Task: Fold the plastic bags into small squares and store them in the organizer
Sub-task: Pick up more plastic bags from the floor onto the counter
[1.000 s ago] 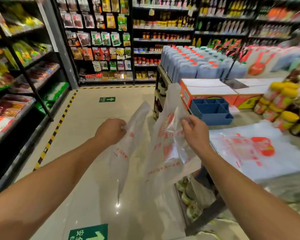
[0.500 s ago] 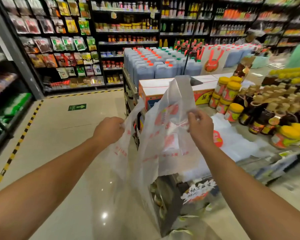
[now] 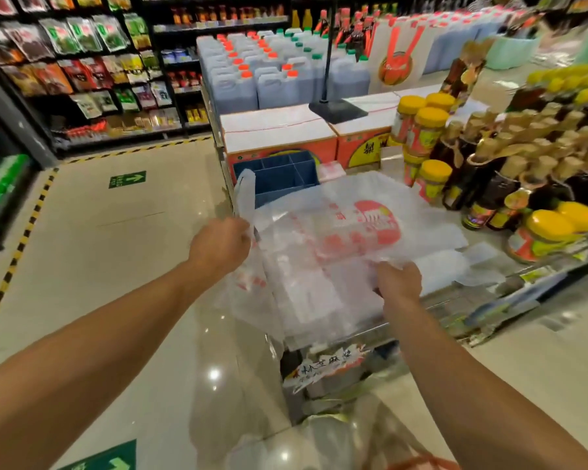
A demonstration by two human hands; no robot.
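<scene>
A clear plastic bag (image 3: 323, 239) with red print lies spread over the corner of the display shelf, part of it hanging off the left edge. My left hand (image 3: 219, 244) grips its left handle end, which sticks up beside the shelf corner. My right hand (image 3: 399, 281) pinches the bag's near edge over the shelf front. More white bags (image 3: 455, 266) lie flat beneath it to the right. The blue compartment organizer (image 3: 279, 174) stands just behind the bag, its front partly hidden.
Orange cartons (image 3: 275, 134) and blue jugs (image 3: 258, 79) stand behind the organizer. Yellow-lidded jars (image 3: 428, 127) and dark sauce bottles (image 3: 489, 171) crowd the shelf on the right. A black pole base (image 3: 336, 110) sits on the cartons. Tiled aisle floor (image 3: 116, 249) lies left.
The bag was held upright in the air between both hands; it has come down flat onto the shelf. My right hand has dropped low to the shelf's front edge, and the view has moved closer.
</scene>
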